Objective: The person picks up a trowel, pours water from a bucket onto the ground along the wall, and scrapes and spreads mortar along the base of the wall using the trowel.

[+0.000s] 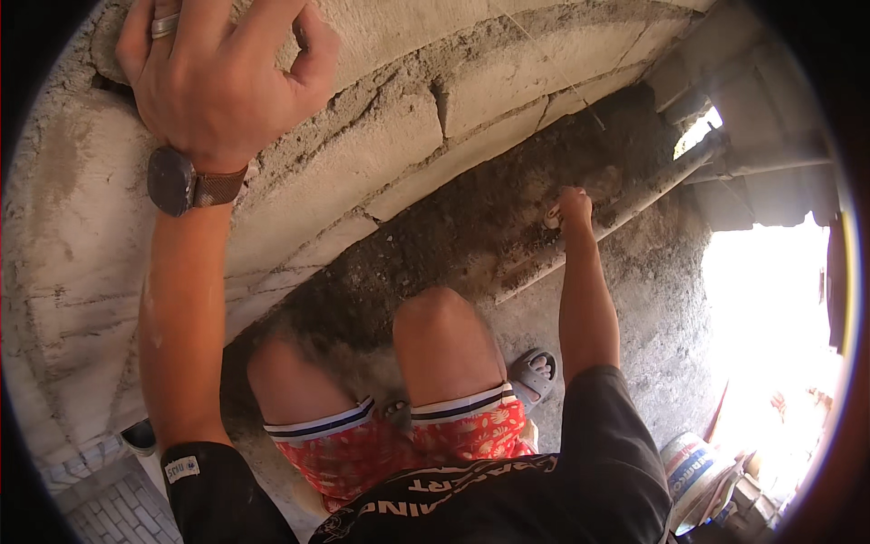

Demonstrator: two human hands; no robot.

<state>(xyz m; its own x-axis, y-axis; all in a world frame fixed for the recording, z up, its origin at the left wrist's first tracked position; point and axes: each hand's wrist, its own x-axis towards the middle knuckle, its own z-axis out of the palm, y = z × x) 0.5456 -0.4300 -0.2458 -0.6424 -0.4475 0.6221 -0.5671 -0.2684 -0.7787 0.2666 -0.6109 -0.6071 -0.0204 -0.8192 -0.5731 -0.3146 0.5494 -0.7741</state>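
Observation:
My left hand [227, 86], with a ring and a watch on its arm, rests against the rough block wall [362, 150]. Its fingers are apart and hold nothing; their tips run past the upper edge of the picture. Farther off to the right, my right hand [576, 205] is closed on a small pale object [552, 217], perhaps a tool's handle. Most of that object is hidden by the fingers, so its kind does not show. The hand is low over the dark dirt strip [471, 227] at the foot of the wall, close beside a long pale pipe [634, 201].
A thin string [553, 68] hangs across the wall at upper right. My bent knees and a grey sandal [533, 376] are on the concrete floor below the dirt. A white bucket [696, 476] stands among rubble at lower right, near a bright opening [766, 317].

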